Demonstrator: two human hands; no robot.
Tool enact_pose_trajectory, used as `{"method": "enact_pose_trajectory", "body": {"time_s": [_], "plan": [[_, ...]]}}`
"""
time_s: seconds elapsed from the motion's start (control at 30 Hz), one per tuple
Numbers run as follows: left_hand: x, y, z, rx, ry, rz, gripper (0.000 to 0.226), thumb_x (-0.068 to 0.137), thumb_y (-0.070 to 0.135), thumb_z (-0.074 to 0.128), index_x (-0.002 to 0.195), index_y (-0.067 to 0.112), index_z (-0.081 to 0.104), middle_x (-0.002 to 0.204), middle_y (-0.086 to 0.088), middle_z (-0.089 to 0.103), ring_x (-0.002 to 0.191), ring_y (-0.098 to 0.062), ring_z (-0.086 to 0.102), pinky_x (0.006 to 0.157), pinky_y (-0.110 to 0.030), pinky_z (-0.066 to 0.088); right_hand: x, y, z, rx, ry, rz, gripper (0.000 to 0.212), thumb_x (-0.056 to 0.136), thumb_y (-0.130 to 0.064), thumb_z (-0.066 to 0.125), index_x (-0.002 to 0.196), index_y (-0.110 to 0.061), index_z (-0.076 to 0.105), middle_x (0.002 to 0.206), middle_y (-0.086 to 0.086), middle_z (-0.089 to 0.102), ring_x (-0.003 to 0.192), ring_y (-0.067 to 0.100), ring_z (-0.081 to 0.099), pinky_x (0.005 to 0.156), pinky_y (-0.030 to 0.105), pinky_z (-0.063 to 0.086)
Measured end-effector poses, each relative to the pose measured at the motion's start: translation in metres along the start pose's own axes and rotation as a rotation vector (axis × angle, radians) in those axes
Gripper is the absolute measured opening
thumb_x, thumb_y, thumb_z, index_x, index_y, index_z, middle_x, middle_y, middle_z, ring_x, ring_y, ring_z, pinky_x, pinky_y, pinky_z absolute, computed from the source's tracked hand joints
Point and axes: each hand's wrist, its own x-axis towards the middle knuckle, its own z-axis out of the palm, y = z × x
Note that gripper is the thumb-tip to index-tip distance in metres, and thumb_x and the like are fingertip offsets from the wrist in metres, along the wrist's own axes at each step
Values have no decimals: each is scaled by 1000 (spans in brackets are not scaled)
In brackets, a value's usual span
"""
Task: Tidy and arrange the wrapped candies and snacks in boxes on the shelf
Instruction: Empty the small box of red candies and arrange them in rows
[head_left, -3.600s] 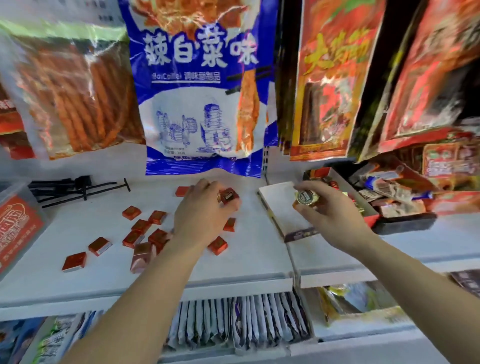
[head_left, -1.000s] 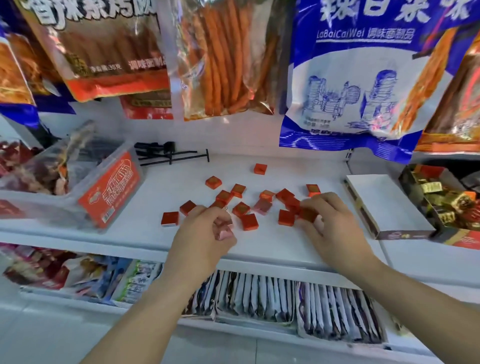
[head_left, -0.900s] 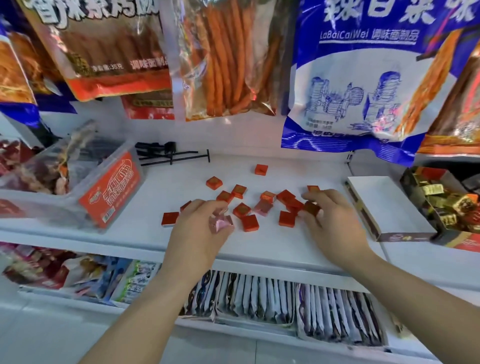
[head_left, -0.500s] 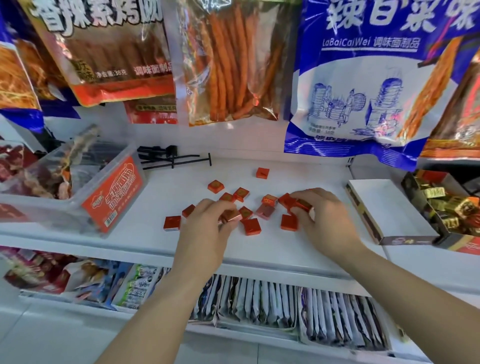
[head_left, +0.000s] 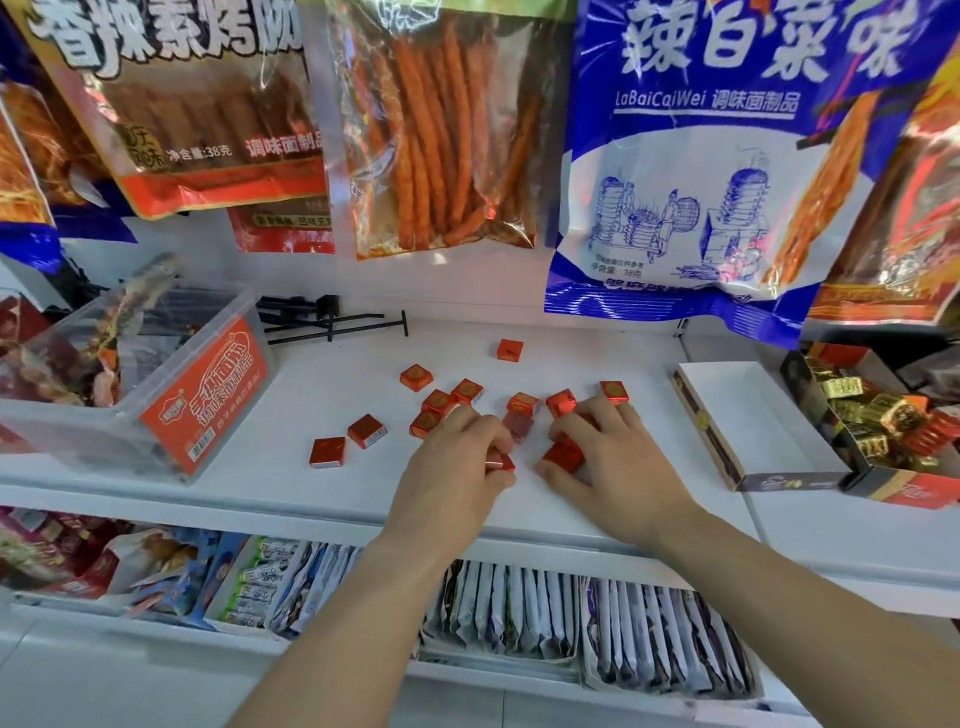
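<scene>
Several small square candies in red foil (head_left: 416, 377) lie scattered on the white shelf (head_left: 291, 483). My left hand (head_left: 457, 467) rests among them with its fingers closed on one red candy at its fingertips. My right hand (head_left: 613, 462) lies just to the right, fingers curled over red candies (head_left: 563, 456). A flat white box lid (head_left: 748, 415) lies further right, beside an open box (head_left: 826, 415) of gold and red wrapped candies.
A clear plastic tub (head_left: 130, 384) with an orange label stands on the shelf's left. Black display hooks (head_left: 332, 325) lie at the back. Large snack bags (head_left: 441, 130) hang low overhead. Packets stand in rows on the lower shelf (head_left: 571, 618).
Both hands have drawn closer together among the red candies, the right one sliding down and left over a few. My view has shifted slightly downward.
</scene>
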Motion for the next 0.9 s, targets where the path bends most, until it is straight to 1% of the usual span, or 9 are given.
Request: {"method": "enact_pose_trajectory", "body": {"time_s": [0.13, 0.27, 0.33, 0.5, 0.6, 0.67, 0.77, 0.83, 0.9], "plan": [[-2, 0, -3, -3, -19, -1, 22, 88, 27, 71, 108, 27, 60, 113, 11, 49, 98, -10, 54, 84, -25, 45, -3, 1, -4, -23, -11, 16, 43, 84, -64, 49, 110, -32, 61, 113, -6, 50, 109, 21, 45, 88, 35, 47], [-2, 1, -4, -32, -19, -31, 22, 86, 24, 73, 106, 25, 64, 110, 11, 50, 94, -11, 54, 85, -28, 47, -7, -1, -10, -36, -3, 20, 36, 81, -60, 53, 91, -26, 59, 90, -9, 47, 91, 19, 52, 70, 31, 45], [-2, 4, -3, -65, -3, -41, 22, 84, 24, 75, 104, 25, 65, 107, 12, 50, 93, -10, 55, 85, -27, 48, -10, 3, -17, -27, 9, 33, 34, 79, -59, 55, 87, -26, 59, 87, -9, 47, 87, 18, 53, 66, 30, 45], [2, 29, 7, -192, 16, -14, 22, 81, 23, 79, 97, 30, 66, 100, 13, 56, 91, -6, 56, 85, -21, 47, -20, 44, -63, 27, 238, 171, 31, 79, -51, 68, 90, -23, 64, 90, -4, 54, 83, 16, 51, 68, 31, 49], [8, 54, 21, -291, 2, 5, 24, 78, 19, 82, 92, 31, 67, 95, 17, 60, 86, 1, 60, 79, -12, 47, -28, 86, -86, -35, 312, 338, 37, 81, -55, 65, 94, -21, 65, 93, -1, 56, 87, 21, 56, 67, 33, 52], [14, 74, 31, -352, 2, 2, 24, 77, 17, 83, 93, 29, 68, 94, 18, 61, 86, 2, 61, 77, -8, 45, -34, 105, -92, -49, 219, 451, 47, 82, -62, 60, 107, -23, 64, 106, 1, 57, 98, 25, 59, 75, 36, 55], [28, 105, 46, -426, -2, 8, 24, 78, 17, 82, 96, 26, 70, 94, 16, 64, 85, 7, 61, 75, -6, 44, -40, 116, -100, -39, 43, 446, 69, 83, -68, 59, 138, -29, 49, 139, 1, 49, 121, 27, 54, 95, 42, 53], [43, 126, 55, -474, 14, 26, 24, 77, 16, 82, 96, 25, 71, 96, 13, 64, 86, 5, 62, 77, -8, 47, -45, 123, -109, 46, 126, 405, 61, 89, -53, 62, 142, -26, 46, 140, 1, 49, 122, 24, 54, 97, 37, 50], [63, 149, 66, -461, 13, 55, 24, 77, 19, 82, 96, 25, 69, 100, 9, 63, 91, -4, 63, 80, -15, 49, -54, 132, -118, 133, 255, 387, 44, 94, -26, 60, 137, -22, 53, 133, 1, 56, 119, 21, 56, 95, 30, 46]]}}
